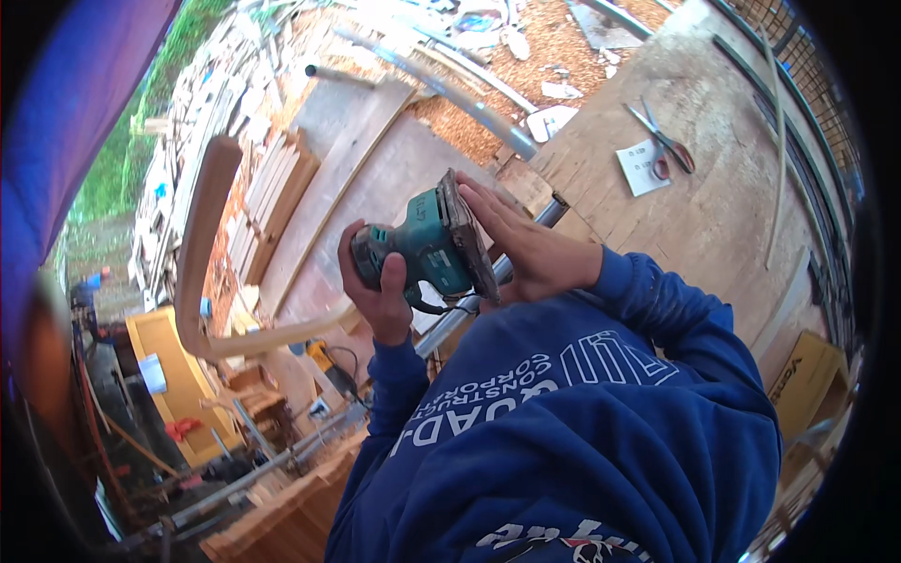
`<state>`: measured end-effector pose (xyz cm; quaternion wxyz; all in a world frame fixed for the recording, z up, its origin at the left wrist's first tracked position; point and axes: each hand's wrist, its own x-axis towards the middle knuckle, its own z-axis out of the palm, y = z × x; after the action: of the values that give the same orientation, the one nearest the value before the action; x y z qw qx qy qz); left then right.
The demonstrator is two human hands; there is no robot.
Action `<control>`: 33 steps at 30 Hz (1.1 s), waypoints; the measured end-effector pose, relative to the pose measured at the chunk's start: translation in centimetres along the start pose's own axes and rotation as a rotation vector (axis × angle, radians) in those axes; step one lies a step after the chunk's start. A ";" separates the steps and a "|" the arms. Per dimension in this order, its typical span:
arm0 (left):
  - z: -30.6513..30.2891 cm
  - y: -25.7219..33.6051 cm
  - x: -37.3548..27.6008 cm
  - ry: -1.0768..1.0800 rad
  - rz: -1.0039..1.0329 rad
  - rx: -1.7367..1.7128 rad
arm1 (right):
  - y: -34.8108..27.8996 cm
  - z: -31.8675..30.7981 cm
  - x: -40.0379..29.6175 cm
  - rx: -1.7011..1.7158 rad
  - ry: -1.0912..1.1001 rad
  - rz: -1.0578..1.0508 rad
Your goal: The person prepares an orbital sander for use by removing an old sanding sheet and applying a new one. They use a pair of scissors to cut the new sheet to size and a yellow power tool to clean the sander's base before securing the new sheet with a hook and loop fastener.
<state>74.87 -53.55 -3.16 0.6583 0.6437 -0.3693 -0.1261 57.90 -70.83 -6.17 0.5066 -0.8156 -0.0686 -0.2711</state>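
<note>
My left hand (380, 285) is wrapped around the grip of a green electric sheet sander (429, 246), which is tilted on its side in front of my chest. The sander's flat pad (466, 236) faces right, with a worn, ragged-looking sheet along its edge. Against that pad face my right hand (531, 246) lies with its fingers extended; its palm side is hidden. A black power cord (429, 307) leaves the sander near my left wrist. Beyond my left hand is a bent, rounded wooden piece (204, 246), one leg rising and the other running behind the hand.
Scissors (662, 141) lie over a paper slip (642, 169) on a plywood sheet (605, 183) at right. Stacked wood pieces (274, 204) and a long board (345, 190) sit beyond the sander. A yellow power tool (327, 366) is at lower left. Metal pipes (450, 91) cross the wood shavings (535, 49).
</note>
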 end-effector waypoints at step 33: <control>4.8 4.0 -21.4 -2.249 -0.758 -0.401 | -30.0 25.9 -23.0 -0.425 1.163 0.467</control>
<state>55.63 -42.83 -6.81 -0.0227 0.1273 -0.4980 -0.8575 36.55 -30.46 -3.09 0.3346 -0.6120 0.4497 -0.5580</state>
